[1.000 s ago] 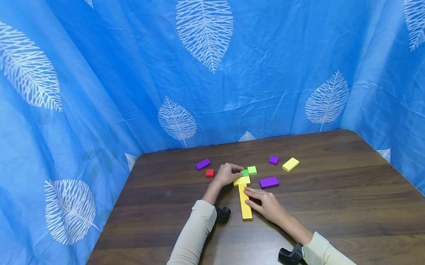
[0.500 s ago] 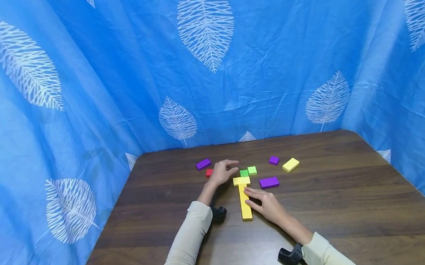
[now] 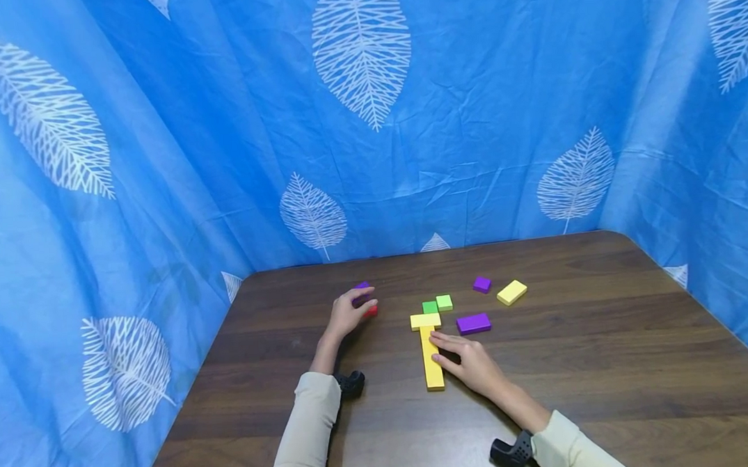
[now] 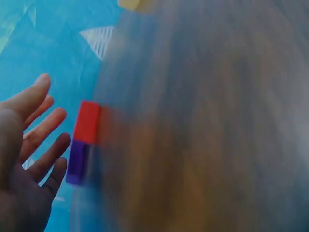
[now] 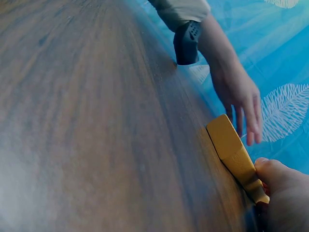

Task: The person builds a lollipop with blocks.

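In the head view my left hand point(image 3: 346, 314), its fingers apart and holding nothing, is over a red block point(image 3: 371, 311) and a purple block point(image 3: 362, 285), partly covering both. The left wrist view shows the fingers point(image 4: 42, 137) beside the red block point(image 4: 87, 122) and the purple block point(image 4: 77, 162). My right hand point(image 3: 476, 365) rests its fingertips on the right side of a long yellow piece point(image 3: 433, 370). At the top of that piece a lighter yellow block point(image 3: 424, 321) lies crosswise, with a green block point(image 3: 430, 307) behind it.
A light green block point(image 3: 444, 302) is beside the green one. To the right lie a purple block point(image 3: 474, 323), a smaller purple block point(image 3: 482, 284) and a pale yellow block point(image 3: 511, 292). A blue curtain point(image 3: 469, 118) hangs behind the table's far edge.
My left hand has moved off the green block and to the left, over to the red and purple blocks. My right hand stays at the long yellow piece.
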A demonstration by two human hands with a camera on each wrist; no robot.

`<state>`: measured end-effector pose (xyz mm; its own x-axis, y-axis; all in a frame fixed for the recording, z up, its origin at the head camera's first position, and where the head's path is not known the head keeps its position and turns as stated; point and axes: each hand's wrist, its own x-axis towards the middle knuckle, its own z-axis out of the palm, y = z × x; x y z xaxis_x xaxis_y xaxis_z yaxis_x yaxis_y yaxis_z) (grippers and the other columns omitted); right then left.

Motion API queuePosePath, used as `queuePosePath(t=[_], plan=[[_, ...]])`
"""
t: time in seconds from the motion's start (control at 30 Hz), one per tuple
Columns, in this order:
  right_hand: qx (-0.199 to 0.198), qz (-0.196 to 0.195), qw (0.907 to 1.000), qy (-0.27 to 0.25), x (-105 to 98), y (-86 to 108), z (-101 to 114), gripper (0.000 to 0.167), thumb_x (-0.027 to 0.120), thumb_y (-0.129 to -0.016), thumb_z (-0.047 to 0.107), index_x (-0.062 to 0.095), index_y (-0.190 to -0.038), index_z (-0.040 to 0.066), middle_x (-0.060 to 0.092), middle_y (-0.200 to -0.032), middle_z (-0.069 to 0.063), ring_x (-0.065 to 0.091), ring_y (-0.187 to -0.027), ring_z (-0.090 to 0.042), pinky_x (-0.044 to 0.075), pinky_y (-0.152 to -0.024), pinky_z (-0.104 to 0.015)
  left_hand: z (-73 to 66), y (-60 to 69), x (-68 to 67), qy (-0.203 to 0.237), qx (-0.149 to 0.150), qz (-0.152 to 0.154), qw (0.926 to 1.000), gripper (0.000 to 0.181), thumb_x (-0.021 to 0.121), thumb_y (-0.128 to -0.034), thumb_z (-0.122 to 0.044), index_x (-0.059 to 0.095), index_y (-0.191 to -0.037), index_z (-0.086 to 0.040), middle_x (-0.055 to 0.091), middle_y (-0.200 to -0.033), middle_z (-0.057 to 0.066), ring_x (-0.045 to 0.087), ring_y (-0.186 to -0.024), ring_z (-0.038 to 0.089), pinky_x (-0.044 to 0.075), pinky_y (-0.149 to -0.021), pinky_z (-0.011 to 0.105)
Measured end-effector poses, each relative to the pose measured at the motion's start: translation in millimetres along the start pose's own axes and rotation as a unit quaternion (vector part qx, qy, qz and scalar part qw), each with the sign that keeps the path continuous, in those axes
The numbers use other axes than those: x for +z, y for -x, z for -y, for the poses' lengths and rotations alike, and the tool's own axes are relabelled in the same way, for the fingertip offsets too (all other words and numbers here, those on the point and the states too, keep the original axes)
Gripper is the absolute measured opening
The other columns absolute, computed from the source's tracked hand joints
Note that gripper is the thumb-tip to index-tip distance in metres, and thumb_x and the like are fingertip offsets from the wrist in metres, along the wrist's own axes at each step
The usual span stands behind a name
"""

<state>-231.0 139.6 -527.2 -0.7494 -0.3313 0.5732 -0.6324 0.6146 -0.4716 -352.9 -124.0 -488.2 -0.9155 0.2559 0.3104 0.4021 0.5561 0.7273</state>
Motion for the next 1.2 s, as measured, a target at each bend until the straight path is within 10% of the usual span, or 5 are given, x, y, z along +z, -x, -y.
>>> queuePosePath(t=[0.4, 1.2], plan=[[0.001, 0.002, 1.0, -0.004, -2, 0.2, -1, 0.035, 0.069, -0.083, 0.02, 0.066, -0.114, 0.004, 0.061, -0.119, -0.008, 0.057, -0.108, -0.028, 0.045, -0.089, -0.043, 14.0, 7.2, -1.9, -0.006, -0.02, 0.017, 0.9996, 0.035, 0.073, -0.0777, -0.006, 0.067, -0.112, -0.006, 0.065, -0.109, 0.011, 0.06, -0.096, 0.025, 0.048, -0.083, 0.04], [0.023, 0.018, 0.9996, 0.0, 0, -0.1, -1, 0.035, 0.067, -0.085, 0.023, 0.066, -0.115, 0.007, 0.06, -0.121, -0.005, 0.056, -0.11, -0.025, 0.044, -0.091, -0.041, -11.8, -9.7, 36.1, -0.013, 0.006, 0.075, 0.9971, 0.033, 0.068, -0.0844, -0.016, 0.065, -0.115, -0.006, 0.064, -0.109, 0.008, 0.06, -0.092, 0.019, 0.049, -0.079, 0.032]])
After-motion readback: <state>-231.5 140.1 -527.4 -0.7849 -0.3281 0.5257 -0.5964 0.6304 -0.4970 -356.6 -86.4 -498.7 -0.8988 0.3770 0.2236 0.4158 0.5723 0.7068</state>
